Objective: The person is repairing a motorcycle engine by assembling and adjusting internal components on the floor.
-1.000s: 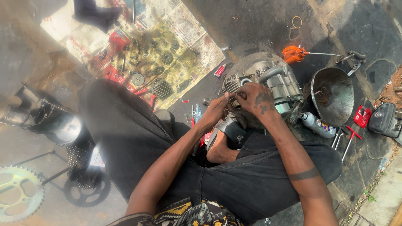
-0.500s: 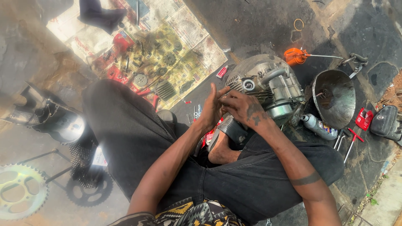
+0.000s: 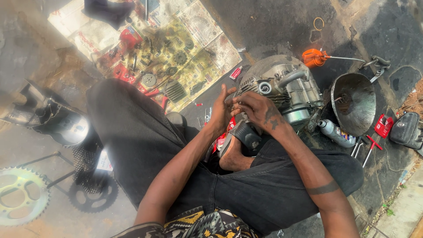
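1. I am sitting cross-legged on the dark, oil-stained ground, with a small grey engine (image 3: 282,88) lying just past my knees, tipped on its side.
2. The engine is showing dull cast-metal casing, cooling fins along its near edge, a round port facing up and a curved pipe across the top.
3. My left hand (image 3: 221,110) and right hand (image 3: 257,108) are meeting at the engine's near edge, fingertips pinched together over something too small to make out; whether either is truly gripping it, I cannot tell.
4. An orange oil can (image 3: 313,57) with a long spout is lying just beyond the engine, and a dark metal bowl (image 3: 354,103) is resting to its right.
5. A printed sheet (image 3: 176,48) is spreading gears and small parts to my left, well apart from a toothed sprocket (image 3: 20,196).
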